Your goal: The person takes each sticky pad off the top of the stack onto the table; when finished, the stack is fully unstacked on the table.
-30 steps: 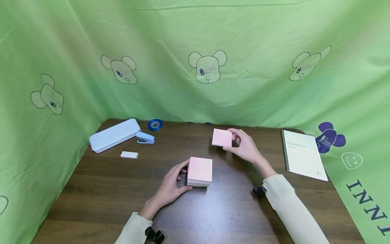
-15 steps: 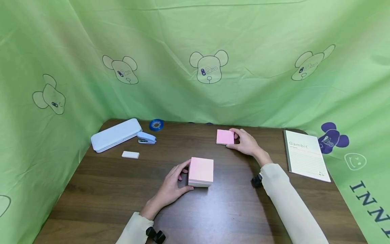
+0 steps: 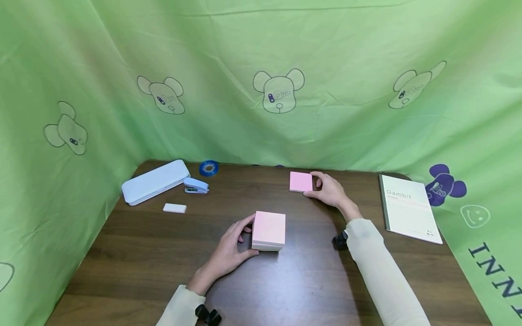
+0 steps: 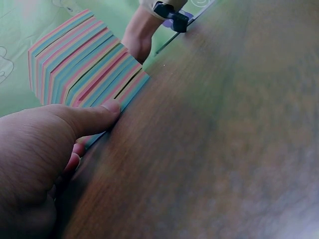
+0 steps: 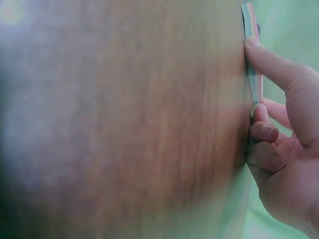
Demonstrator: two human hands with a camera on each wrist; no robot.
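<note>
Note-paper stack, topped in pale pink, sits just below the centre of the frame on a dark wood-grain tabletop, its left side gripped by a person's left hand, thumb at the lower left corner and fingers toward the upper left one. Farther up and to the right, a thin pink pad appears to lie flat, well apart from the stack, its right edge pinched between the thumb and fingers of the right hand.

The work looks partway along: one slim pad stands separate, while most of the paper is in the taller pile. With both grips closed on their pieces, the placing does not look finished; whether the layers are being divided or gathered cannot be told from this moment.

The left wrist view shows the stack's sides striped in pink, blue and yellow-orange, with thin dark gaps suggesting several square-cornered pads. The right wrist view shows pale blue-green and pink bands along the slim pad's edge.

At left, a smooth, rounded pale blue case lies beside a small blue stapler, a blue tape roll and a flat white block. At right is a white "Gambit" notebook; behind hangs rumpled green cloth with bear-head outlines.
</note>
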